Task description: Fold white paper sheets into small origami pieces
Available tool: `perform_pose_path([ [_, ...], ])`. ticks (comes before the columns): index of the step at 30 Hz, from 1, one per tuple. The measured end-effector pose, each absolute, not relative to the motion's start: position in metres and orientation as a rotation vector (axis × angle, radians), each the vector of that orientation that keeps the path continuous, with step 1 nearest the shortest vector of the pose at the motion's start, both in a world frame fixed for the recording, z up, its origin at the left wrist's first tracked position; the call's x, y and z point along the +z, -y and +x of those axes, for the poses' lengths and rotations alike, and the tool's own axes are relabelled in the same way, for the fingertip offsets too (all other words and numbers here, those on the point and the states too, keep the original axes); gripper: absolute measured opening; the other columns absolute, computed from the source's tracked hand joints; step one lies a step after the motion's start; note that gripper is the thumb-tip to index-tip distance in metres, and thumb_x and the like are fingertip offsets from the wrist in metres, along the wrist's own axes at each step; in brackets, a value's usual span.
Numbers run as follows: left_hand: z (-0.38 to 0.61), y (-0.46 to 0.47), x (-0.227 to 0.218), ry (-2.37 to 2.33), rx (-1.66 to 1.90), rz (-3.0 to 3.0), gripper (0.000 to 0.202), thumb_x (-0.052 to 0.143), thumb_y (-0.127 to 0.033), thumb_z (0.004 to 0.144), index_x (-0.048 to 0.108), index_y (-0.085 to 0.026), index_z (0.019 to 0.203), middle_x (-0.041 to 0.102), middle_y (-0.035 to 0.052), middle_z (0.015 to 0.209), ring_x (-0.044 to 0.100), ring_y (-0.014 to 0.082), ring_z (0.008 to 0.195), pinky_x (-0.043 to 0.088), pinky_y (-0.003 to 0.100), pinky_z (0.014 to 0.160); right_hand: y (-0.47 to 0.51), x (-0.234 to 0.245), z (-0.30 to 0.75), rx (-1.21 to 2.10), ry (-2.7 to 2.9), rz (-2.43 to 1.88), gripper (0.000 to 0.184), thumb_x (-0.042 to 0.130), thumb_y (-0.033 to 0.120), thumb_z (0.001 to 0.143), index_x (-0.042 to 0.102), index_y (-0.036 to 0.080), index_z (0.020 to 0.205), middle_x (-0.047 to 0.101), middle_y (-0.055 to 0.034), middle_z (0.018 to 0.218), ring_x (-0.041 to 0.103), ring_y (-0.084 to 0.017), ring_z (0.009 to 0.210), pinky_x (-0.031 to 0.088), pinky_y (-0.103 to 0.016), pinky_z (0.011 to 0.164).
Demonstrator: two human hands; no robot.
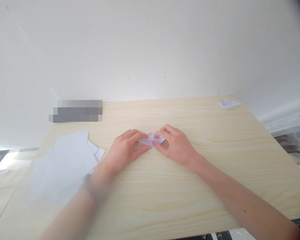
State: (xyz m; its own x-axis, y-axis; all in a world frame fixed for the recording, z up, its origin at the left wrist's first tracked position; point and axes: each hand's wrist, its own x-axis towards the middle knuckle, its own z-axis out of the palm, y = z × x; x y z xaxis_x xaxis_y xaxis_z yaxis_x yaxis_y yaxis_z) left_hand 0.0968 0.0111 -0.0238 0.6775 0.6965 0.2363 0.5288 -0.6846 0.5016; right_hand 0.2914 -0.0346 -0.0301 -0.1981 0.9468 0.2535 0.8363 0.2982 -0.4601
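Observation:
A small folded piece of white paper (152, 140) is between my two hands, over the middle of the wooden table. My left hand (128, 146) grips its left end, with thumb and fingers closed on it. At the right end, the thumb and fingers of my right hand (174, 143) pinch the same paper. Its pointed, layered shape shows creases, though the fingertips cover parts of it. A dark band (95, 190) circles my left wrist, blurred.
Loose white sheets (65, 160) overlap at the table's left, partly behind my left forearm. A folded paper piece (228, 103) lies at the far right corner. A pixelated dark object (76, 113) stands at the back left. The wooden table (209, 193) meets a white wall (150, 50).

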Motion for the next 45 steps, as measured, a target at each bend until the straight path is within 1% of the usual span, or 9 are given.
perform_pose_path([
  [2,0.091,-0.015,-0.027,-0.926,0.617,2.525,0.022,0.058,-0.033,0.082,0.060,-0.022,0.101,0.063,0.0031,0.093,0.057,0.0165,0.082,0.047,0.029,0.071,0.034,-0.032,0.293,0.297,2.076,-1.586,0.017,0.055,0.030,0.080,0.061,0.021,0.094,0.058,-0.0029,0.089,0.055,-0.016,0.080,0.043,-0.030,0.075],
  [7,0.088,-0.018,-0.034,-0.866,0.833,2.529,0.018,0.053,-0.020,0.085,0.064,-0.024,0.098,0.064,0.0032,0.108,0.059,0.0163,0.095,0.048,0.029,0.080,0.031,-0.037,0.298,0.303,2.009,-1.569,0.023,0.058,0.040,0.080,0.060,0.021,0.094,0.062,-0.0029,0.090,0.058,-0.017,0.081,0.045,-0.029,0.072],
  [11,0.089,-0.018,-0.035,-0.888,0.827,2.525,0.016,0.054,-0.020,0.084,0.065,-0.022,0.096,0.066,0.0026,0.104,0.061,0.0157,0.091,0.049,0.029,0.079,0.030,-0.036,0.304,0.349,1.959,-1.575,0.025,0.060,0.042,0.078,0.058,0.022,0.093,0.066,-0.0007,0.090,0.060,-0.015,0.074,0.047,-0.028,0.068],
  [13,0.090,-0.018,-0.035,-0.919,0.817,2.526,0.016,0.054,-0.020,0.084,0.065,-0.022,0.096,0.067,0.0025,0.102,0.061,0.0158,0.089,0.049,0.029,0.078,0.030,-0.035,0.306,0.328,1.991,-1.535,0.028,0.063,0.042,0.076,0.059,0.022,0.094,0.067,-0.0012,0.092,0.061,-0.016,0.079,0.048,-0.030,0.072],
  [17,0.089,-0.018,-0.036,-0.935,0.812,2.561,0.016,0.053,-0.021,0.084,0.064,-0.022,0.096,0.067,0.0026,0.101,0.061,0.0162,0.089,0.050,0.029,0.077,0.030,-0.034,0.308,0.215,2.090,-1.461,0.031,0.061,0.036,0.079,0.057,0.020,0.106,0.066,-0.0036,0.102,0.060,-0.019,0.093,0.048,-0.033,0.082],
  [24,0.089,-0.015,-0.035,-0.954,0.812,2.590,0.017,0.051,-0.024,0.086,0.065,-0.022,0.096,0.065,0.0036,0.105,0.061,0.0166,0.092,0.050,0.030,0.078,0.031,-0.031,0.308,0.180,2.077,-1.437,0.025,0.048,0.026,0.088,0.056,0.023,0.112,0.066,-0.0021,0.108,0.061,-0.016,0.097,0.049,-0.032,0.085],
  [39,0.091,-0.014,-0.034,-0.952,0.842,2.618,0.016,0.051,-0.024,0.086,0.065,-0.021,0.094,0.066,0.0043,0.103,0.062,0.0159,0.087,0.051,0.027,0.073,0.029,-0.031,0.309,0.126,2.096,-1.501,0.014,0.049,0.020,0.087,0.060,0.019,0.095,0.067,-0.0035,0.096,0.060,-0.018,0.089,0.048,-0.032,0.078],
  [42,0.091,-0.015,-0.036,-0.947,0.842,2.601,0.017,0.050,-0.025,0.086,0.065,-0.021,0.094,0.066,0.0043,0.102,0.062,0.0163,0.087,0.051,0.029,0.076,0.029,-0.029,0.310,0.161,2.123,-1.504,0.017,0.045,0.016,0.088,0.061,0.019,0.089,0.066,-0.0043,0.094,0.058,-0.018,0.088,0.047,-0.032,0.078],
  [45,0.091,-0.015,-0.036,-0.955,0.836,2.543,0.018,0.050,-0.025,0.087,0.065,-0.021,0.095,0.066,0.0047,0.103,0.061,0.0169,0.089,0.050,0.030,0.077,0.028,-0.029,0.313,0.244,2.179,-1.408,0.021,0.042,0.012,0.088,0.061,0.020,0.090,0.064,-0.0046,0.096,0.056,-0.017,0.091,0.046,-0.032,0.079],
])
